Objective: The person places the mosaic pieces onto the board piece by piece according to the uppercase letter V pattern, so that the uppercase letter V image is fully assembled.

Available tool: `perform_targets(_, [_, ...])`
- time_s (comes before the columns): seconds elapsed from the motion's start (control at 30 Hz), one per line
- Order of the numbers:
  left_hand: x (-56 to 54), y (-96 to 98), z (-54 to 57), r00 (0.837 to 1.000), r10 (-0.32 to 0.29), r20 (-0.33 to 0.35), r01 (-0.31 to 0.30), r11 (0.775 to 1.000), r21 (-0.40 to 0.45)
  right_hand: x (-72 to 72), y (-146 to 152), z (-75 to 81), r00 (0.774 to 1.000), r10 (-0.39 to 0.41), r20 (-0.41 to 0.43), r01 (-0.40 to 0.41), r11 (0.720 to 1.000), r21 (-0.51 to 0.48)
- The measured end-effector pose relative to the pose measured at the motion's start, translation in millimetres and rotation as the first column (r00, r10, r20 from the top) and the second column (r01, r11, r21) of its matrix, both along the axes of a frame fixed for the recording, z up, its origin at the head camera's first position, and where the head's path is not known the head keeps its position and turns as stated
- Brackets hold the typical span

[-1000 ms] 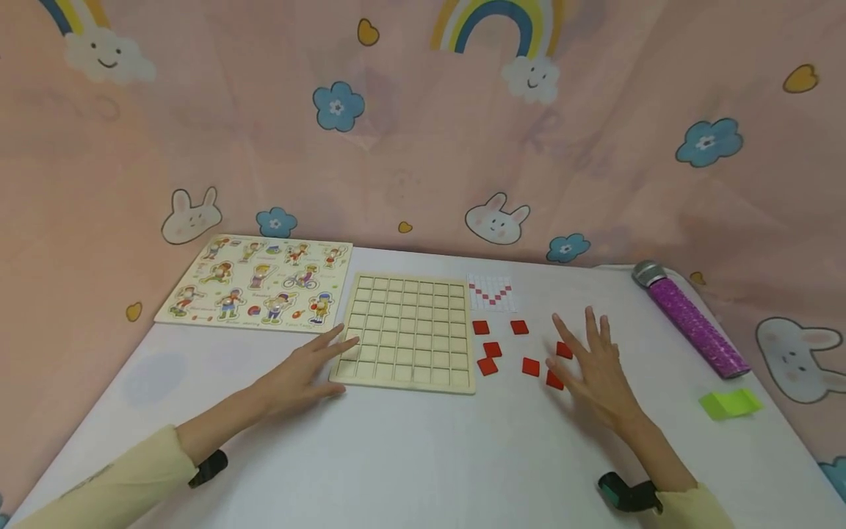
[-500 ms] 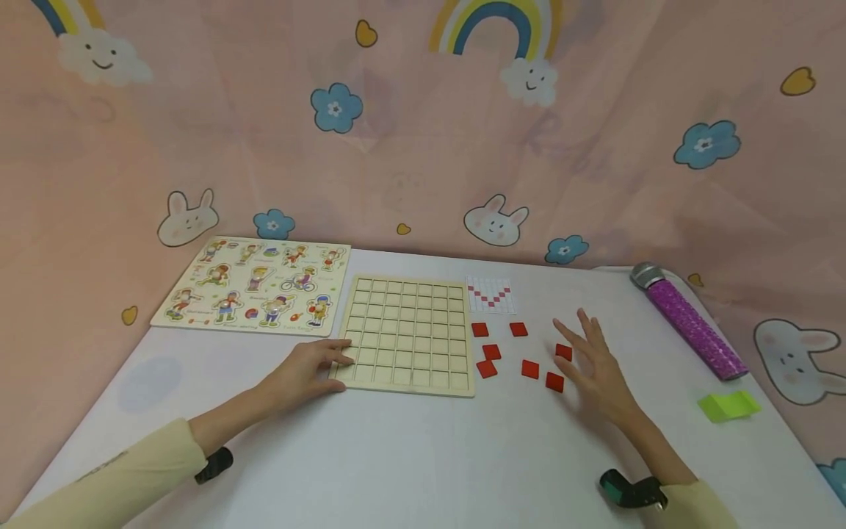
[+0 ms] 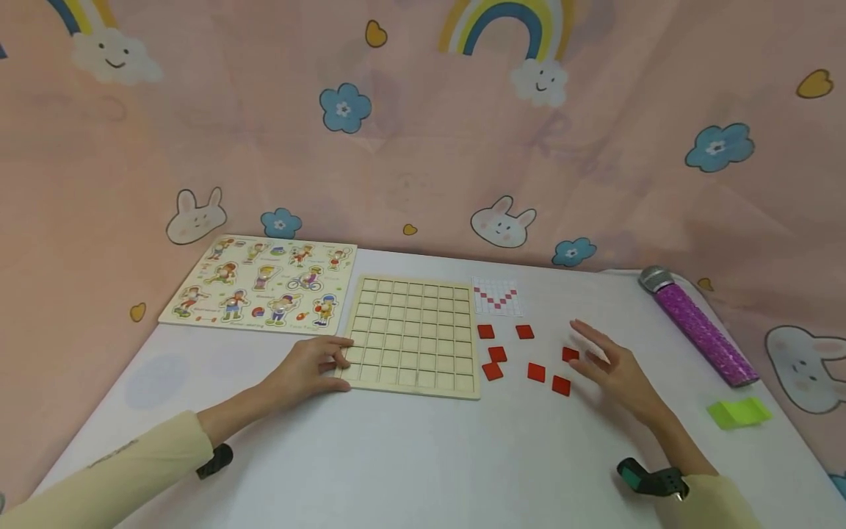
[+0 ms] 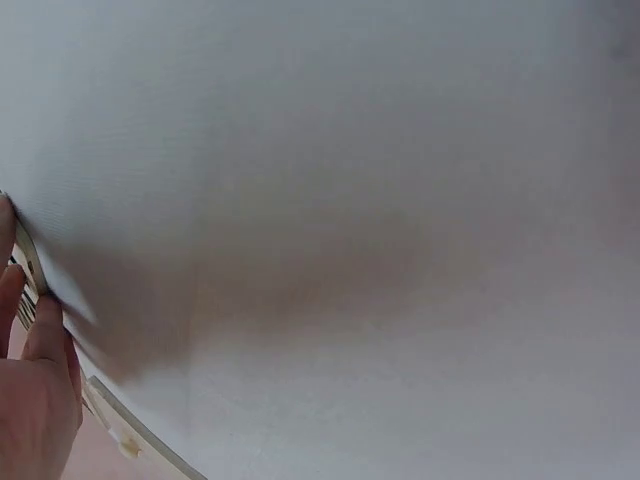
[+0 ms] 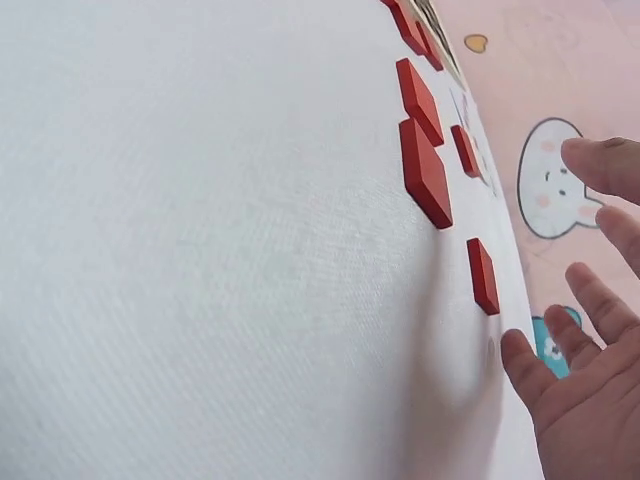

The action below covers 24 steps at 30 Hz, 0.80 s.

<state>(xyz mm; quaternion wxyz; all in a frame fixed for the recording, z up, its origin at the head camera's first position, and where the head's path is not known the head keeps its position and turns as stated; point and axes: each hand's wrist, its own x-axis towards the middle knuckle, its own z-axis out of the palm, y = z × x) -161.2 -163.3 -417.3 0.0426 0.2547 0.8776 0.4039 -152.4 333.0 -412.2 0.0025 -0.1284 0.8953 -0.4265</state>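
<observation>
A pale wooden grid board (image 3: 416, 338) with square cells lies flat on the white table. My left hand (image 3: 311, 367) holds its near left corner, fingers bent over the left edge and thumb at the corner. In the left wrist view, that hand (image 4: 38, 400) touches the board's edge at the far left. Several red square tiles (image 3: 536, 372) lie loose to the right of the board. Over the rightmost tile (image 3: 570, 355) hovers my right hand (image 3: 624, 375), holding nothing. The right wrist view shows this hand (image 5: 590, 410) with fingers apart, clear of the tile (image 5: 483, 277).
A small pattern card (image 3: 499, 296) with red squares in a V lies beside the board. Back left is a picture puzzle board (image 3: 258, 283). A glittery purple microphone (image 3: 703, 330) and a green paper pad (image 3: 739, 414) lie at the right. A patterned pink cloth (image 3: 410, 132) hangs behind.
My left hand's spread fingers have bent in onto the board's corner. The right hand has shifted a little right and turned, its fingers less spread. The tiles look unmoved.
</observation>
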Motion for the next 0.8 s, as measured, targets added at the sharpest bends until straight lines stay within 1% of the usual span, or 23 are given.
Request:
perform_targets(0.13, [-1.4, -1.4, -1.0, 0.999, -0.006, -0.039, 0.006, 1.0, -0.009, -2.5, 6, 0.4, 0.999, 0.003, 0.037, -0.003, 1.0, -0.015])
perform_targets(0.27, [-2.2, -2.5, -3.7, 0.999, -0.006, -0.052, 0.006, 1.0, -0.016, -3.9, 10, -0.4, 0.996, 0.012, 0.093, -0.009, 0.999, -0.036])
perform_targets(0.37, [-2.0, -3.4, -5.1, 0.997, -0.014, -0.071, 0.014, 1.0, -0.004, -5.7, 13, -2.6, 0.992, 0.017, 0.124, -0.014, 0.999, -0.031])
perform_targets(0.4, [-1.8, -3.6, -5.6, 0.996, -0.02, -0.089, 0.02, 1.0, 0.006, -6.3, 14, -3.4, 0.991, 0.019, 0.13, -0.016, 0.999, -0.027])
perform_targets(0.5, [-1.9, -4.0, -6.3, 0.994, -0.027, -0.104, 0.031, 0.999, 0.032, -8.3, 18, -6.1, 0.989, 0.008, 0.149, -0.006, 1.0, -0.01])
perform_targets(0.6, [-3.3, -4.2, -6.3, 0.997, -0.031, -0.072, 0.035, 0.999, 0.042, -10.2, 21, -8.3, 0.988, -0.015, 0.156, 0.013, 1.0, 0.012])
perform_targets(0.63, [-4.1, -4.3, -5.7, 0.999, -0.031, -0.042, 0.033, 0.999, 0.043, -11.0, 22, -8.9, 0.987, -0.024, 0.157, 0.021, 1.0, 0.021])
perform_targets(0.8, [-7.3, -6.1, -4.3, 0.998, -0.048, 0.037, 0.045, 0.997, 0.06, -15.3, 23, -10.8, 0.989, -0.058, 0.135, 0.05, 0.997, 0.065])
